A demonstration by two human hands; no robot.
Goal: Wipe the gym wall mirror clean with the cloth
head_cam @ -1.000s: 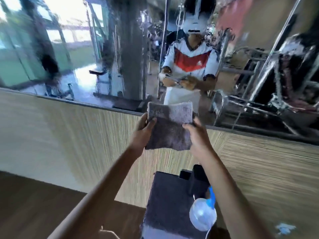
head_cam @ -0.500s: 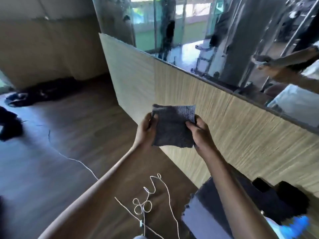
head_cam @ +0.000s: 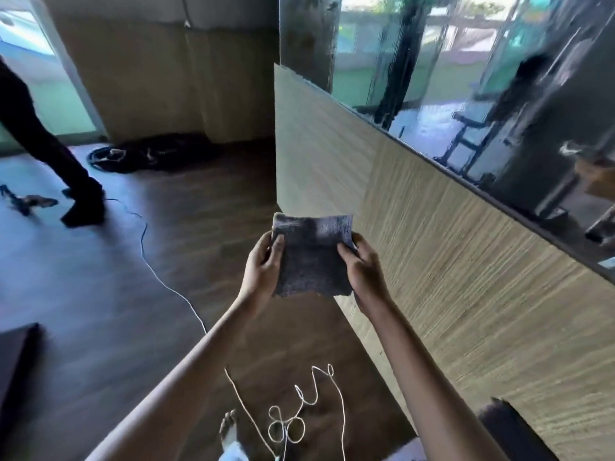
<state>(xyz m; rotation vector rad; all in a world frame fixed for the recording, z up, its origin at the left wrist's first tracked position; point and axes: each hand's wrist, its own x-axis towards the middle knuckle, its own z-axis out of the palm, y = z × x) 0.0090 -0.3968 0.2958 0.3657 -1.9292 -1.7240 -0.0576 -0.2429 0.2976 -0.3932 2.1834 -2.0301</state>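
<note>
Both hands, left (head_cam: pixel 261 274) and right (head_cam: pixel 364 272), pinch the folded cloth (head_cam: pixel 311 256) by its sides, clear of the mirror (head_cam: pixel 466 88). It should be kept flat, then pressed squarely against the glass.

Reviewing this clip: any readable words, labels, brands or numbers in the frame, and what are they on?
None can be read.
The grey cloth held by the left hand and right hand shows no label.
A white swoosh-like mark reflected in the mirror carries no letters and is blurred.
The wood-grain wall panel bears no sign.
</note>
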